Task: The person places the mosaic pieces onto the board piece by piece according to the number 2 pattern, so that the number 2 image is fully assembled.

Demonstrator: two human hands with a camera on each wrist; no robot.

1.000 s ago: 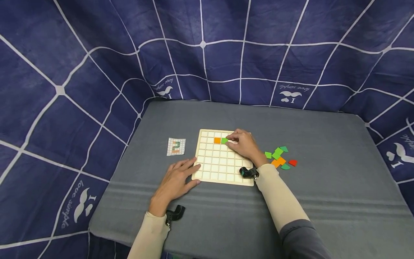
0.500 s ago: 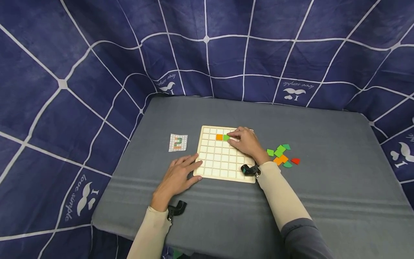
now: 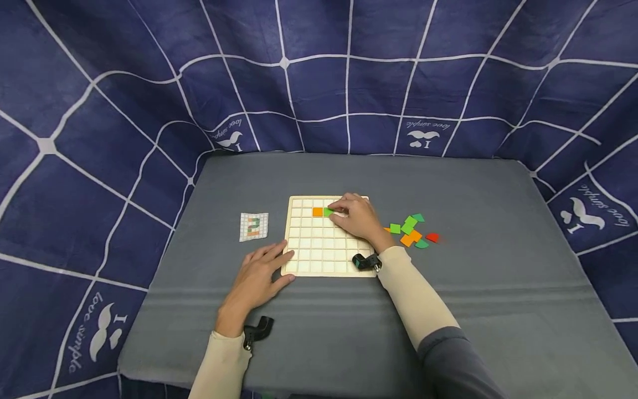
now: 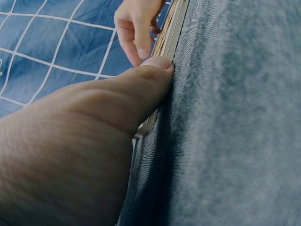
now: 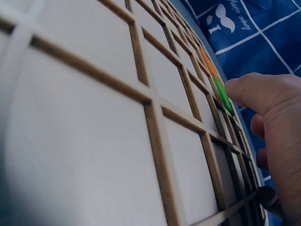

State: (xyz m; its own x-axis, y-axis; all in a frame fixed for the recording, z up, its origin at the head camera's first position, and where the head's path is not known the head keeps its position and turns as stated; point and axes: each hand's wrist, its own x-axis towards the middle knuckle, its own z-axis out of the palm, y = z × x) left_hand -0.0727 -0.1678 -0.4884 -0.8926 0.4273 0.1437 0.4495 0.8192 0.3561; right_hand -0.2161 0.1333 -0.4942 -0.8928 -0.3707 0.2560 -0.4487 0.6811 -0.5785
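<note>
View shifted; right grip [image 3: 356, 216] still holds green tile [image 3: 327, 212].

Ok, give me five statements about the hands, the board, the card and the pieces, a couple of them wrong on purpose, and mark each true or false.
1. The right hand touches a green piece on the board. True.
2. The card lies to the right of the board. False: the card lies to its left.
3. The left hand touches the board's edge. True.
4. The red piece sits on the board. False: the red piece lies on the table, right of the board.
5. An orange piece is on the board, just left of that green piece. True.
</note>
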